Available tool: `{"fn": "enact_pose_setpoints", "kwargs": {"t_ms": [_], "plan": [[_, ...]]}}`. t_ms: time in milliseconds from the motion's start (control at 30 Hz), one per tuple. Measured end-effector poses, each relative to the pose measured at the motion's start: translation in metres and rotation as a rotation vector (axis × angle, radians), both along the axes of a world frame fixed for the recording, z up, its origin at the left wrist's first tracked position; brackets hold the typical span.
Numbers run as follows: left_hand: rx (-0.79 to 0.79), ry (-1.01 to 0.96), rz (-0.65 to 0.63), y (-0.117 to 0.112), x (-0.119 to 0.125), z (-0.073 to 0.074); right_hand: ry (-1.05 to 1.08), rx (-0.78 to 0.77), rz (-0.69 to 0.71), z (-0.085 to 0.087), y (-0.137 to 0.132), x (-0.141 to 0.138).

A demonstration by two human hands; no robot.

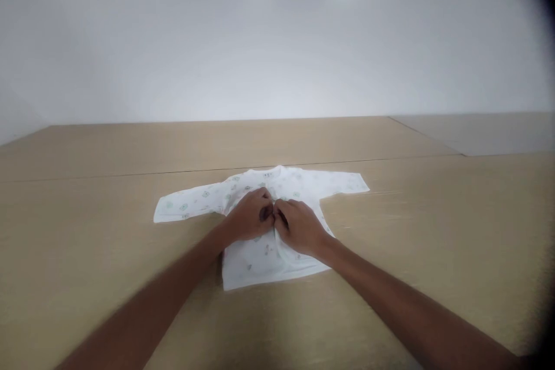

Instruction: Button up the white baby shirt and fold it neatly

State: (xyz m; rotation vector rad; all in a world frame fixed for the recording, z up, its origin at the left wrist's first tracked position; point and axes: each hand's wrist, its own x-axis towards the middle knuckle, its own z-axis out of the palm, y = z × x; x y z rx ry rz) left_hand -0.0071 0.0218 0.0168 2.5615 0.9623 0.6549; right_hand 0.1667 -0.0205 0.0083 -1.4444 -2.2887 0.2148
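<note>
A small white long-sleeved shirt with a faint green print lies flat on the tan table, sleeves spread to both sides, neck pointing away from me. Both hands meet over the middle of its front. My left hand is closed in a pinch on the fabric at the front opening. My right hand is closed the same way right beside it, fingertips touching the left hand's. What exactly sits between the fingertips is too small to see.
The tan table stretches wide on all sides, with a seam line running across behind the shirt. A grey panel lies at the far right. A plain white wall rises behind the table.
</note>
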Motion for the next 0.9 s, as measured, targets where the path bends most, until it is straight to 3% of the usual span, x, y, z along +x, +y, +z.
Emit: {"fn": "enact_pose_setpoints", "kwargs": {"t_ms": [367,600,900], "plan": [[-0.008,-0.008,-0.006,0.001,-0.001,0.0,0.021,0.005,0.01,0.001,-0.001,0.0],[-0.013,-0.019,0.01,0.003,0.0,-0.004,0.155,-0.072,-0.064,0.007,0.007,0.009],[-0.131,0.038,-0.019,0.0,-0.007,0.009,0.259,-0.152,0.19,0.012,0.024,0.032]]}}
